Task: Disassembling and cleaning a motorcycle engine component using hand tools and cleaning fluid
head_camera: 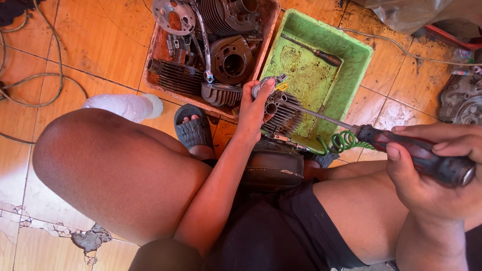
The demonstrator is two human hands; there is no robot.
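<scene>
My left hand (252, 109) grips a grey finned engine cylinder (283, 114), holding it up over the near edge of a green plastic tray (351, 60). My right hand (432, 173) is closed around the dark red and black handle of a long screwdriver (416, 153). Its metal shaft (321, 118) runs left and meets the cylinder's side. A green coiled hose (341, 141) hangs just under the shaft near the handle.
A brown tray (156, 50) holds several finned cylinders, a sprocket and other engine parts. A second screwdriver (314, 51) lies in the green tray. A clear plastic bottle (125, 105) lies by my left knee. An engine casing (462, 100) sits at the right. Cables trail at the left; the floor tile is cracked.
</scene>
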